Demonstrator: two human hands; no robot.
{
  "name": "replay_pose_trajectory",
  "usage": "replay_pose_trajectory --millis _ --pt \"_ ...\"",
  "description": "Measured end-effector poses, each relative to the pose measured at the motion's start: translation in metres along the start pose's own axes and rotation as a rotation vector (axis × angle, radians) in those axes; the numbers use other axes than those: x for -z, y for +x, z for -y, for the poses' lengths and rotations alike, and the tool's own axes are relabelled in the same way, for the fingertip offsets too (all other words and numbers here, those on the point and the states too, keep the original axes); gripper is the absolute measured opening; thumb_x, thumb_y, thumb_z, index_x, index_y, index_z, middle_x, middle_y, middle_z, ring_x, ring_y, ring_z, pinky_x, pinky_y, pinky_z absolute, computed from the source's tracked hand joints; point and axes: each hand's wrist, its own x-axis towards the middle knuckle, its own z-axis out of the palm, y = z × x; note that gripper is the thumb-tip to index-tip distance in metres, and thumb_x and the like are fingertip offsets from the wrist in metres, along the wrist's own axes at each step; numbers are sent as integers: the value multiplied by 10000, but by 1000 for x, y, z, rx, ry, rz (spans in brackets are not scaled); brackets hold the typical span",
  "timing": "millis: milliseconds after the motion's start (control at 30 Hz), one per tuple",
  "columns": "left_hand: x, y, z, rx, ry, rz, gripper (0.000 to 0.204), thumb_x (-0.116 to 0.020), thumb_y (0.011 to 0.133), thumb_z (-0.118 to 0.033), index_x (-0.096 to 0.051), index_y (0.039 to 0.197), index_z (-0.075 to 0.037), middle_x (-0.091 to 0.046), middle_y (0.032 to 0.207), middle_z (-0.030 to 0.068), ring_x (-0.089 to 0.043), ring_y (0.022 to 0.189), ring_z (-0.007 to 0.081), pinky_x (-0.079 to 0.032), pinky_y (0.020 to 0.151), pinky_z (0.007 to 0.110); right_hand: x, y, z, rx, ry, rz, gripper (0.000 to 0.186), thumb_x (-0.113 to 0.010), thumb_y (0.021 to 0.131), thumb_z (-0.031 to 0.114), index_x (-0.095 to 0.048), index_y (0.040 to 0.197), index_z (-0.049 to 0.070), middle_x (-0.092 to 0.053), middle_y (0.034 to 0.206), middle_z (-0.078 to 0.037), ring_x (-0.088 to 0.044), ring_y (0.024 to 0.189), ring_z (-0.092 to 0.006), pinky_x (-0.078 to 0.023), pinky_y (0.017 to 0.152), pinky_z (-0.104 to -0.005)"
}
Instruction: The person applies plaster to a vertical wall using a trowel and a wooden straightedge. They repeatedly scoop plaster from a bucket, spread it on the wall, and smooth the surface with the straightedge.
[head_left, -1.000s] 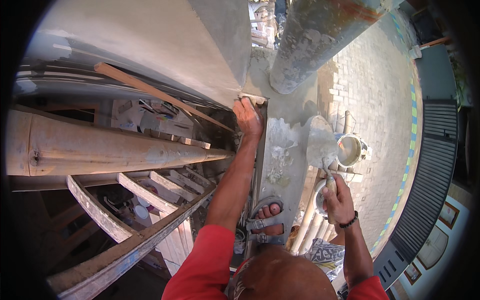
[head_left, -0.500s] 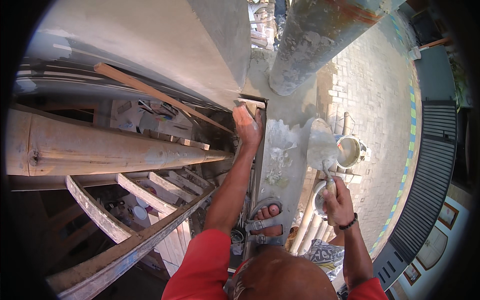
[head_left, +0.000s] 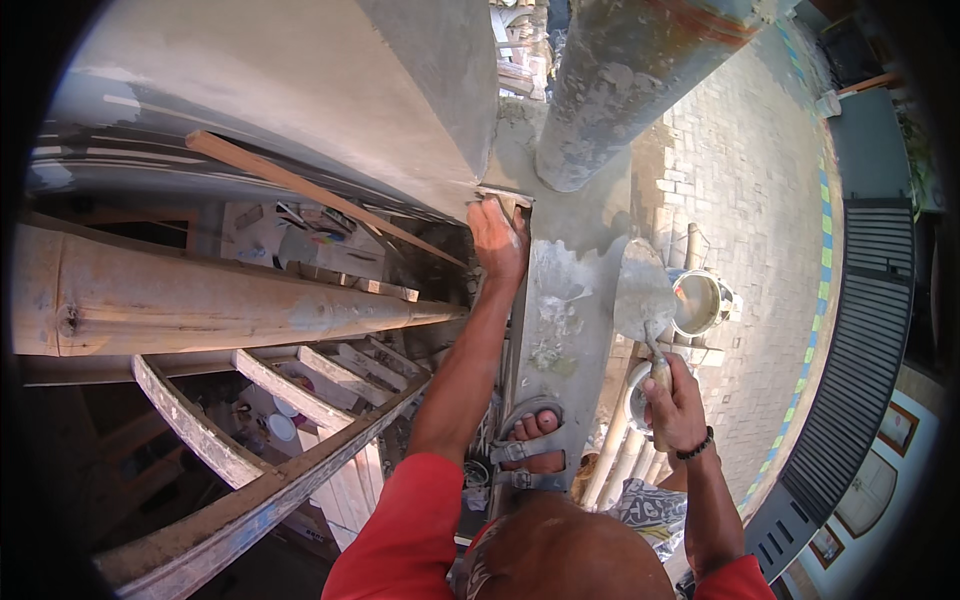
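My left hand (head_left: 497, 243) reaches forward to the inner edge of the grey concrete ledge (head_left: 575, 345), next to the base of the plastered wall (head_left: 445, 85). Its fingers are closed round what looks like a small wooden float (head_left: 517, 199), mostly hidden by the hand. In my right hand (head_left: 676, 404) is a trowel (head_left: 642, 288), gripped by its handle and held out over the ledge's right side. Its broad blade is smeared with grey mortar and points away from me. My sandalled foot (head_left: 535, 440) stands on the ledge.
A round grey column (head_left: 625, 95) rises from the ledge ahead. Buckets, one of them holding grey mix (head_left: 697, 303), stand right of the ledge, beside bamboo poles (head_left: 618, 465). On the left are a thick bamboo pole (head_left: 200, 290), a wooden ladder-like frame (head_left: 290, 470) and a drop below.
The left hand has shifted slightly, its fingers now turned more over the float against the wall base. The right hand and trowel stay nearly still.
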Motion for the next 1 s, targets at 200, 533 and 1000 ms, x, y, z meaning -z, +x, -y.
replay_pose_trajectory --millis 200,533,1000 --pt "-12 -6 18 185 111 123 436 -670 733 -72 -429 1092 -17 -444 999 204 -463 970 410 -417 795 467 -5 1 0 -8 15 20 515 -587 868 293 -421 1202 -61 -534 600 -52 -526 472 -112 -436 455 -257" --pt "14 -18 22 97 -135 13 434 -666 757 -72 -444 1116 31 -469 1009 222 -466 982 413 -386 843 452 -3 1 6 -1 9 2 475 -586 864 266 -443 1191 -49 -532 588 -44 -527 468 -111 -438 454 -257" --pt "-10 -11 38 163 -26 111 407 -675 735 -61 -441 1064 -11 -456 982 199 -465 958 403 -393 805 468 -8 0 5 -16 21 23 474 -591 867 261 -444 1198 -44 -540 619 -38 -529 476 -104 -440 453 -252"
